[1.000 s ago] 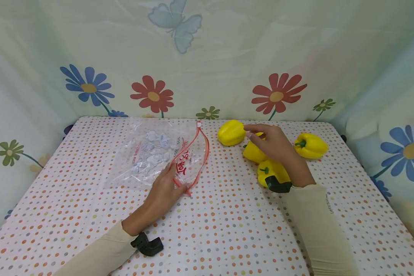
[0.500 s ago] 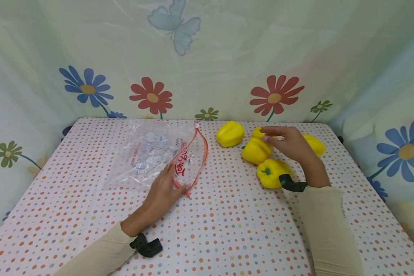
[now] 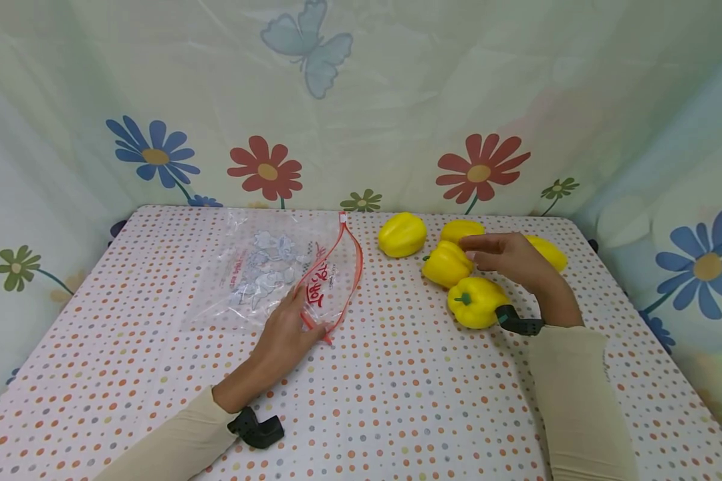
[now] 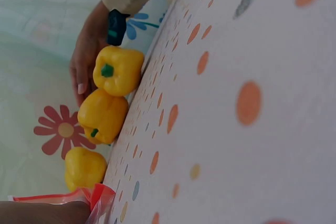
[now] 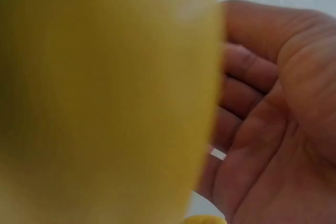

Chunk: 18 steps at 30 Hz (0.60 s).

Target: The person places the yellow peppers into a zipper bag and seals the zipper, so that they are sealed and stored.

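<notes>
A clear zip bag with a red zipper edge lies flat at the left of the table. My left hand holds the near corner of its mouth, thumb and fingers at the red edge. Several yellow bell peppers sit on the right. My right hand is at the right side of the middle pepper, fingertips at its upper edge; whether they touch it is unclear. A nearer pepper stands by my right wrist. In the right wrist view a blurred pepper hides the fingertips of that hand.
One pepper stands by itself near the bag's mouth. Another pepper lies at the back, and one more pepper is partly behind my right hand. A flowered curtain hangs behind the dotted tablecloth.
My right hand has drawn back to the right from above the peppers, then lowered beside the middle one. The left hand and the bag have stayed in place.
</notes>
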Each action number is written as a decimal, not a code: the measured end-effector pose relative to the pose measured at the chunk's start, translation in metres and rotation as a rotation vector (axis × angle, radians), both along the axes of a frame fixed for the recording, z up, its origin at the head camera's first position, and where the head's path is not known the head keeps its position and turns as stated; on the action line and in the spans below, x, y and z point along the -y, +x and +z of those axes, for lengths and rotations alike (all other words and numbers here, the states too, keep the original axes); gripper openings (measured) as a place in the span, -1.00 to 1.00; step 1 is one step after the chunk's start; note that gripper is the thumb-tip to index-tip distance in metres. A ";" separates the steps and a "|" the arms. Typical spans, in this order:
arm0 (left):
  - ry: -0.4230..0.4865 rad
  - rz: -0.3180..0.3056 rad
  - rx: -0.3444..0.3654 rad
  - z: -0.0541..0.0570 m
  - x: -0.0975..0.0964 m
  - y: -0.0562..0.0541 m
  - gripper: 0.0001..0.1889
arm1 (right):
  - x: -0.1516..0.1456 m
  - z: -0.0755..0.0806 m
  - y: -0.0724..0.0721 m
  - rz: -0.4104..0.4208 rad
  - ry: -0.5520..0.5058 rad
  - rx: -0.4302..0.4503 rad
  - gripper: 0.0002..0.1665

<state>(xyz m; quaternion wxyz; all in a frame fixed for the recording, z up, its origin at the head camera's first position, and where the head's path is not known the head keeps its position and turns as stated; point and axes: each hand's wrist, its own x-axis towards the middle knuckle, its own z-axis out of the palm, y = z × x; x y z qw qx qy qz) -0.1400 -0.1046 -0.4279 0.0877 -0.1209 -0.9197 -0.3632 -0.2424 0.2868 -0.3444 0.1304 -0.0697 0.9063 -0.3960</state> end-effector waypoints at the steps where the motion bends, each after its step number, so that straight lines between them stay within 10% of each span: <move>1: -0.001 0.001 0.003 0.000 0.000 0.000 -0.08 | 0.000 -0.001 -0.001 0.009 0.000 0.002 -0.26; 18: -0.005 -0.001 0.009 -0.001 -0.001 -0.001 -0.07 | 0.007 -0.011 -0.001 0.097 -0.028 0.067 0.01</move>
